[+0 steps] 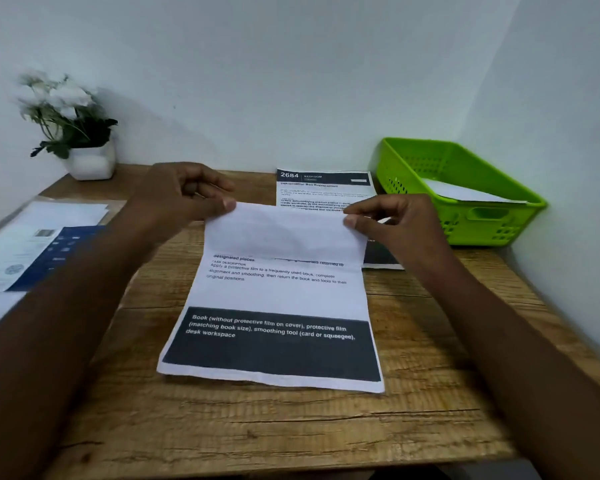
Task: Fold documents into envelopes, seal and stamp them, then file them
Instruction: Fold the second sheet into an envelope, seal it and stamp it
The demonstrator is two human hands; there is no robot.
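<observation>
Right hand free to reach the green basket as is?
Probably not yet: the right hand pinches the sheet mid-fold. The basket sits just beside it, path unobstructed once it lets go.

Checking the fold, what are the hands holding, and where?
Both hands pinch the printed document by its far edge, folded toward the person: left hand at the left corner, right hand at the right corner.
</observation>
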